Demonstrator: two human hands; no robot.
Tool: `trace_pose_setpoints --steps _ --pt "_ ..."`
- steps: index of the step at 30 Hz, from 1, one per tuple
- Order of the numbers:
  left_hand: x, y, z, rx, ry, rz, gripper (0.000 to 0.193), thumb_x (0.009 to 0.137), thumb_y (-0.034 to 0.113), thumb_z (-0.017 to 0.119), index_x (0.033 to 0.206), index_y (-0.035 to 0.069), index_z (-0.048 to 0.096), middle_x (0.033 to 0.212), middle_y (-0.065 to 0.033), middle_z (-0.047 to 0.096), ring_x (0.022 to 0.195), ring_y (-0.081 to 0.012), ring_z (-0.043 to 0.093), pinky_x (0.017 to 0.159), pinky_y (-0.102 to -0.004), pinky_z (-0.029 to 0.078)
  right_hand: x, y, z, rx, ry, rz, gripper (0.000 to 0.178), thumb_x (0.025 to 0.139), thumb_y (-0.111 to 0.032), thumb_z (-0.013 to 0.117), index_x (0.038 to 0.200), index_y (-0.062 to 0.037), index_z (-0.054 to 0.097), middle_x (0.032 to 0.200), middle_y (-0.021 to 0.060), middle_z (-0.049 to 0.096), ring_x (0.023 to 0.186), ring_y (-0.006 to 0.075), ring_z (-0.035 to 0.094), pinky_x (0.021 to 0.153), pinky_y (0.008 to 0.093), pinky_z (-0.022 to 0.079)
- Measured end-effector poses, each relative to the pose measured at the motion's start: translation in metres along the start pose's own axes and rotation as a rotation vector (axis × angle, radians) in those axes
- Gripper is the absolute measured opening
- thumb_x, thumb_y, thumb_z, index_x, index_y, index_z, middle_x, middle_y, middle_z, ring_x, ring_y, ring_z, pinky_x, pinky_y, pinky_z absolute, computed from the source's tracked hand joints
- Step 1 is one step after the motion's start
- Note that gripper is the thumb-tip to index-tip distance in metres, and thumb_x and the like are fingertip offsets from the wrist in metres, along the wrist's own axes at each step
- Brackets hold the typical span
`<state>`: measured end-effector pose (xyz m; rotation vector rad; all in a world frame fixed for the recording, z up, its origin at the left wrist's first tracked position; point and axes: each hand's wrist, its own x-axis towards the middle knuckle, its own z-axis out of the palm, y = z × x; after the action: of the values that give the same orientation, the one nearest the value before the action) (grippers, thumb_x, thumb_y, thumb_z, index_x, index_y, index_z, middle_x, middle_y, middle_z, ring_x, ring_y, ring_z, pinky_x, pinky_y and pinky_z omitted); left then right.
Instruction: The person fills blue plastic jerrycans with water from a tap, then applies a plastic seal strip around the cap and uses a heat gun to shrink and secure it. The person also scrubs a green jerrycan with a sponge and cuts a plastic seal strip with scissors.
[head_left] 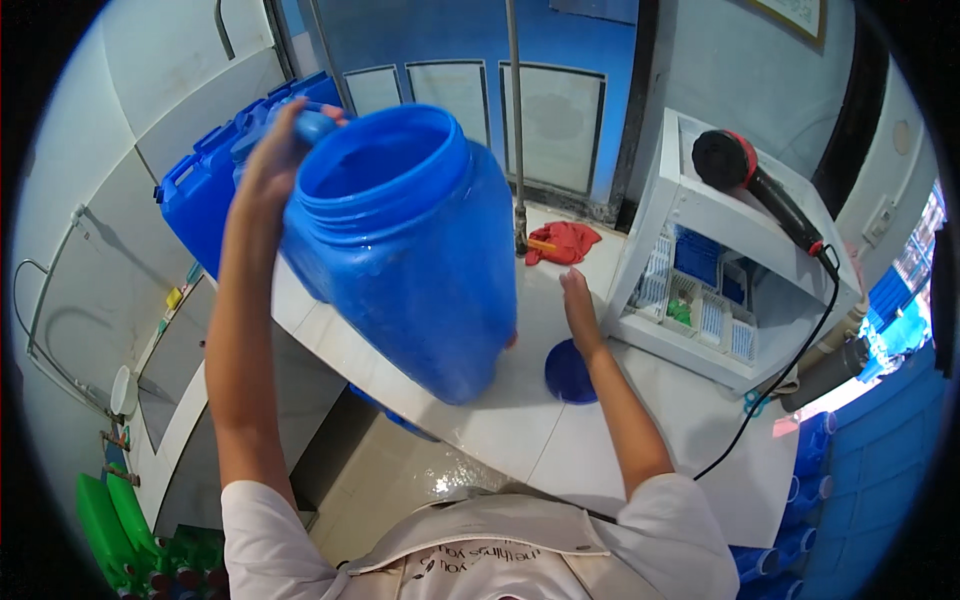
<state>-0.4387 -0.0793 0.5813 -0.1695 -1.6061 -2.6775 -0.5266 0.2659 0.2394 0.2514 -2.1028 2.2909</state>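
A row of three pale rectangular signs [470, 95] with dark frames is seen on the blue wall behind the tabletop. A framed sign [795, 15] is cut off at the upper right edge. A small yellow label [174, 297] is stuck to the left wall.

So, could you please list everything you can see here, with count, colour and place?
open drum: one, blue, tilted on the counter's near edge
round lid: one, dark blue, flat on the counter
counter: one, white
jerrycans: several, blue, far left
rag: one, red, by the pole
shelf unit: one, white, holding small trays
heat gun: one, black and red, on the shelf
green bottles: several, lower left
left hand: gripping the drum's handle
right hand: flat on the counter, beside the drum
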Motion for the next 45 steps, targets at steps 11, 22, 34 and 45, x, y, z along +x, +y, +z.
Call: trace_pose_setpoints --steps 11,22,34,45 --pt "0.168 -0.045 -0.016 0.081 -0.002 -0.257 0.043 0.095 0.035 0.038 0.092 -0.004 0.055 0.078 -0.0143 0.062 0.070 -0.0237 0.062 0.067 -0.0366 0.056 0.107 0.011 0.080 0.443 0.089 -0.113 0.030 0.088 -0.038 0.047 0.086 -0.0093 0.055 0.074 0.0025 0.051 0.074 0.0124 0.049 0.074 0.0227 0.037" --pt "0.129 -0.033 -0.036 0.583 0.115 -0.049 0.082 0.090 0.060 0.030 0.126 -0.013 0.037 0.121 -0.0240 0.050 0.108 -0.0284 0.052 0.095 -0.0355 0.040 0.049 -0.004 0.042 -0.186 -0.298 -0.083 0.032 0.087 -0.019 0.053 0.113 0.0006 0.054 0.104 0.0130 0.060 0.095 0.0156 0.057 0.083 0.0303 0.045" --pt "-0.108 -0.172 -0.122 0.375 0.357 -0.012 0.024 0.088 0.028 0.052 0.097 0.006 0.056 0.077 -0.0053 0.059 0.064 -0.0143 0.058 0.062 -0.0266 0.048 -0.016 -0.066 -0.250 -1.261 0.674 -0.135 0.016 0.076 -0.015 0.059 0.082 -0.0037 0.070 0.085 0.0209 0.065 0.081 0.0330 0.064 0.074 0.0399 0.049" --pt "-0.184 -0.219 -0.136 0.410 0.531 -0.254 0.024 0.090 0.016 0.040 0.103 0.002 0.054 0.080 -0.0083 0.062 0.070 -0.0158 0.061 0.066 -0.0281 0.052 -0.037 -0.030 -0.290 -1.673 0.451 0.065 0.019 0.069 -0.031 0.069 0.079 -0.0145 0.072 0.086 0.0125 0.065 0.092 0.0322 0.057 0.080 0.0440 0.044"
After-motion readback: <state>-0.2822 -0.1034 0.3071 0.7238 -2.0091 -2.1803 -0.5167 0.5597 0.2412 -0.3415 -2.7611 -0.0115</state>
